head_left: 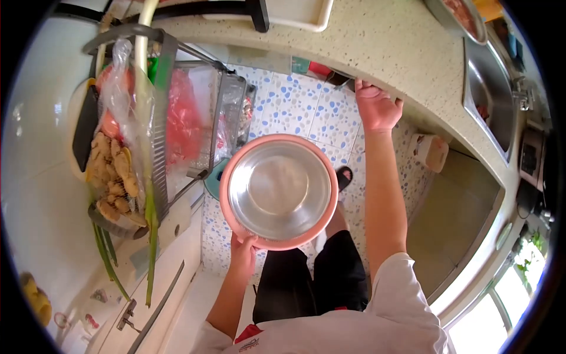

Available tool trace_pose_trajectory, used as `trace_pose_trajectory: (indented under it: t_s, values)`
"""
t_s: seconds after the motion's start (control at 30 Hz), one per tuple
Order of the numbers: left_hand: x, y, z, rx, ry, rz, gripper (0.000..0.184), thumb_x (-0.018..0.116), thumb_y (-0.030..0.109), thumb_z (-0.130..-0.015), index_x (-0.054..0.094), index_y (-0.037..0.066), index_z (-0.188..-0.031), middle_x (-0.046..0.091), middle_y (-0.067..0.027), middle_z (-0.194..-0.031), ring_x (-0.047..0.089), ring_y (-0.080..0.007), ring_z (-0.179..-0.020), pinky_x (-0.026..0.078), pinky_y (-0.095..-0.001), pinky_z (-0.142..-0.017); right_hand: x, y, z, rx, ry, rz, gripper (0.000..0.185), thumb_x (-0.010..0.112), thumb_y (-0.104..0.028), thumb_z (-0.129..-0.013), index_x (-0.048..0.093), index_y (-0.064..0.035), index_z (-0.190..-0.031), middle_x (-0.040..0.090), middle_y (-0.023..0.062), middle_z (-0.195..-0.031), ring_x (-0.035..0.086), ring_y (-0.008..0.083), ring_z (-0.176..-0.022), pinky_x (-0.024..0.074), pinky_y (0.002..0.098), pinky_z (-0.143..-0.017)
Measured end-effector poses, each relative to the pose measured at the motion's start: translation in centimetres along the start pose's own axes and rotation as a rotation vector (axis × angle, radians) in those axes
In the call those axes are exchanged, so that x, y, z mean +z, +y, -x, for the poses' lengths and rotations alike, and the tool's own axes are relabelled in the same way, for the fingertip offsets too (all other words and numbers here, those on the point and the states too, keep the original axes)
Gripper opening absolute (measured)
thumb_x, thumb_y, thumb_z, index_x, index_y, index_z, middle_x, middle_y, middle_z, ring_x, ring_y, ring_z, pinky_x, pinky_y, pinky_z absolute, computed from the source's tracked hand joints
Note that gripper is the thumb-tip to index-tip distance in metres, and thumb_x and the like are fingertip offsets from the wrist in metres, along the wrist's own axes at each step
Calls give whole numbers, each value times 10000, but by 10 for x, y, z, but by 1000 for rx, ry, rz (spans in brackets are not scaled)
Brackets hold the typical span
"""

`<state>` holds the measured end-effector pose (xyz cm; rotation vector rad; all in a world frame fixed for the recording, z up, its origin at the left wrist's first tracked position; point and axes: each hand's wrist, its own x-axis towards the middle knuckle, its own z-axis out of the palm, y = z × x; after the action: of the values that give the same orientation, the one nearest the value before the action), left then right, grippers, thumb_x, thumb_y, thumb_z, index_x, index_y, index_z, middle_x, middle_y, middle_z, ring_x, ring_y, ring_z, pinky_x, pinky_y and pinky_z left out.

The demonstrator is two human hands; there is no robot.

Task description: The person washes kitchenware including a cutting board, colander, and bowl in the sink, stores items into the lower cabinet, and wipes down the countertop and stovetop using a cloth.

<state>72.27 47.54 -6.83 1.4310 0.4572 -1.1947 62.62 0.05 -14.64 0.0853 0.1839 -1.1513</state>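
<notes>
My left hand (242, 255) grips the near rim of a pink plastic basin (333, 192), its thumb on the edge. A shiny metal bowl (280, 186) sits nested inside the basin, and I see nothing in it. My right hand (377, 106) is stretched forward to the underside of the speckled countertop (389, 50). Its fingers curl at the edge there and the thumb sticks out to the right. What the fingertips hold is hidden. Just left of them, dark and red items (321, 69) show below the counter.
On the left stands a rack (162, 130) with ginger (112, 171), green onions (144, 88) and a red plastic bag (183, 115). A sink (489, 88) is set into the counter at the right. A pale container (429, 152) is low on the right, above the patterned tile floor (289, 106).
</notes>
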Motion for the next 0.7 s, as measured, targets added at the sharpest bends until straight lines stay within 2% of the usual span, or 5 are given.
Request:
trace_pose_trajectory:
  t_s: [0.23,0.47,0.5,0.6,0.7]
  values:
    - [0,-3,-79,19,-73,15,614,596,8,-931,387,81,-1504,594,-89,-1347,625,-221,-1181,560,-391,-894,-12,-11,20,26,-71,40,885,189,-727,-1023,427,-2,-1472,404,196,-1597,331,404,-1498,177,592,-1274]
    - [103,14,-173,123,-267,-11,517,592,95,-954,458,69,-1452,613,-83,-1343,628,-226,-1217,548,-394,-976,-28,-49,37,208,-269,324,866,148,-660,-1059,430,40,-1483,410,245,-1581,369,441,-1464,212,600,-1259]
    - [121,20,-179,143,-313,-12,504,595,115,-958,467,71,-1444,618,-84,-1335,632,-225,-1212,557,-393,-962,1,-26,49,-76,239,852,737,286,-564,-1089,457,40,-1477,475,236,-1534,437,383,-1429,323,545,-1207]
    - [163,34,-193,194,-399,-38,450,603,148,-959,495,62,-1387,634,-83,-1284,644,-219,-1174,572,-397,-929,-42,-60,75,-213,327,1543,577,462,-407,-1083,491,25,-1465,565,202,-1454,515,301,-1371,421,476,-1123]
    - [195,43,-204,214,-421,-81,392,617,193,-963,518,63,-1320,644,-78,-1228,651,-210,-1117,566,-396,-918,-58,-62,107,-235,446,1438,519,575,-284,-1054,491,21,-1466,636,147,-1362,620,242,-1240,514,427,-1009]
